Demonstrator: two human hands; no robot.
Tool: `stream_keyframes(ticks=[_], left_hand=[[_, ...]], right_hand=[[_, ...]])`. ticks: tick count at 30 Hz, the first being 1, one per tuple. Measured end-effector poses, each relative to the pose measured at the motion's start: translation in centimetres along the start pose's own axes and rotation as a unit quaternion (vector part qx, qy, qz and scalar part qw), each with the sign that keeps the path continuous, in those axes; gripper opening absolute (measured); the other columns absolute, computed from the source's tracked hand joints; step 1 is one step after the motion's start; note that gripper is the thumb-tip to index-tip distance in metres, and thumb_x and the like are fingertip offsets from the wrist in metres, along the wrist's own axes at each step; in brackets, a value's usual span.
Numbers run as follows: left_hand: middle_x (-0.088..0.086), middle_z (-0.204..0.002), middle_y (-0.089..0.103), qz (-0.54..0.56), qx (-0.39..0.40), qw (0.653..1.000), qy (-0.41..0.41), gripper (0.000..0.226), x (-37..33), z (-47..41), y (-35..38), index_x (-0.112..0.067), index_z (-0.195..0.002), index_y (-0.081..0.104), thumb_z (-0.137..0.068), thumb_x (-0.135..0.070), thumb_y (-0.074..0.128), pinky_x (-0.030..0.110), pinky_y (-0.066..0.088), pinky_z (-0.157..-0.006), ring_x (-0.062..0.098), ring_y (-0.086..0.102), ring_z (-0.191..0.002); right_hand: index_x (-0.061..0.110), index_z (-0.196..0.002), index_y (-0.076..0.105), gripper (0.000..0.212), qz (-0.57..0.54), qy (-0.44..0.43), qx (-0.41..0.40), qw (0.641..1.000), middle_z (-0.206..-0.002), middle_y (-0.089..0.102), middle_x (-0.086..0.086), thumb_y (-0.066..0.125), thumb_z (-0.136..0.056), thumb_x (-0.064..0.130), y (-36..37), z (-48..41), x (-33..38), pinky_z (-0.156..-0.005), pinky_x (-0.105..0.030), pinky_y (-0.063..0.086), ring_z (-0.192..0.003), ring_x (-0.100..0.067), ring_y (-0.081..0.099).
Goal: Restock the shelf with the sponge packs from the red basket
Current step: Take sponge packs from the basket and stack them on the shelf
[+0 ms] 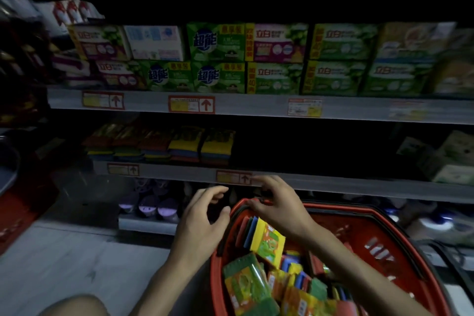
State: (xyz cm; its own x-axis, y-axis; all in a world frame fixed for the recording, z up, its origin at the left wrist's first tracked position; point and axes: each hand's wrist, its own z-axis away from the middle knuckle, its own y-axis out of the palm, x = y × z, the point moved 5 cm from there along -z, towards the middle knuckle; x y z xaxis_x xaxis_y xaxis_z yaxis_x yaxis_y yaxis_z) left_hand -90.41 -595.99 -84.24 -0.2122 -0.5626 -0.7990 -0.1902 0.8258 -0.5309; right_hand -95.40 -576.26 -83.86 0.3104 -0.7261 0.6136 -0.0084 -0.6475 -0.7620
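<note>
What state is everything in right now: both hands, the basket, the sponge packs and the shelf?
left hand: loosely curled, holding nothing
right hand: at the basket's far rim, grip unclear
red basket: holds many packs
sponge packs: heaped in the basket
shelf: stocked at left, dark to the right

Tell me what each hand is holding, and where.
The right hand seems to pinch the red basket at its far rim or handle; the left hand holds nothing.

Left hand (202, 218) and right hand (279, 202) both bare, forearms bare up to frame edge, bare knee (74, 306) bottom-left.
</note>
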Motion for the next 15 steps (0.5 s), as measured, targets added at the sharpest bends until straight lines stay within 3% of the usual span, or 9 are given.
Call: stream_keyframes(ticks=[3,9,13,15], left_hand=[[-0.025,-0.123,0.058,-0.017,0.039,0.999,0.004,0.034,-1.6,2.1,0.8,-0.036,-0.127,0.063,-0.095,-0.024,0.069,0.016,0.045,-0.098,-0.008,0.055,-0.119],[-0.027,-0.125,0.052,-0.134,0.136,0.981,0.026,0.037,-5.1,5.5,2.3,-0.041,-0.131,0.057,-0.095,-0.038,0.066,0.029,0.049,-0.097,-0.001,0.055,-0.119],[-0.026,-0.132,0.046,-0.216,0.214,0.951,0.050,0.044,-7.6,8.0,4.0,-0.043,-0.140,0.049,-0.097,-0.047,0.060,0.033,0.046,-0.101,0.005,0.051,-0.124],[-0.023,-0.138,0.044,-0.260,0.248,0.930,0.071,0.049,-8.3,8.9,5.1,-0.042,-0.146,0.045,-0.099,-0.048,0.057,0.029,0.039,-0.107,0.003,0.044,-0.129]], right_hand=[[0.027,-0.147,0.051,0.064,0.077,-0.039,0.059,0.995,-0.143,0.051,0.006,0.070,-0.091,0.049,-2.6,3.2,-1.5,-0.105,-0.022,0.042,-0.131,-0.012,0.051],[0.024,-0.151,0.046,0.069,0.203,-0.094,0.152,0.963,-0.153,0.041,-0.005,0.070,-0.091,0.048,-6.7,8.9,-4.6,-0.111,-0.038,0.043,-0.139,-0.025,0.043],[0.023,-0.147,0.050,0.066,0.212,-0.069,0.202,0.954,-0.145,0.046,-0.005,0.075,-0.089,0.042,-7.9,11.0,-7.9,-0.106,-0.040,0.047,-0.134,-0.027,0.048],[0.027,-0.148,0.049,0.068,0.219,-0.045,0.237,0.945,-0.143,0.049,-0.003,0.076,-0.088,0.039,-7.6,11.7,-9.8,-0.103,-0.040,0.049,-0.132,-0.027,0.051]])
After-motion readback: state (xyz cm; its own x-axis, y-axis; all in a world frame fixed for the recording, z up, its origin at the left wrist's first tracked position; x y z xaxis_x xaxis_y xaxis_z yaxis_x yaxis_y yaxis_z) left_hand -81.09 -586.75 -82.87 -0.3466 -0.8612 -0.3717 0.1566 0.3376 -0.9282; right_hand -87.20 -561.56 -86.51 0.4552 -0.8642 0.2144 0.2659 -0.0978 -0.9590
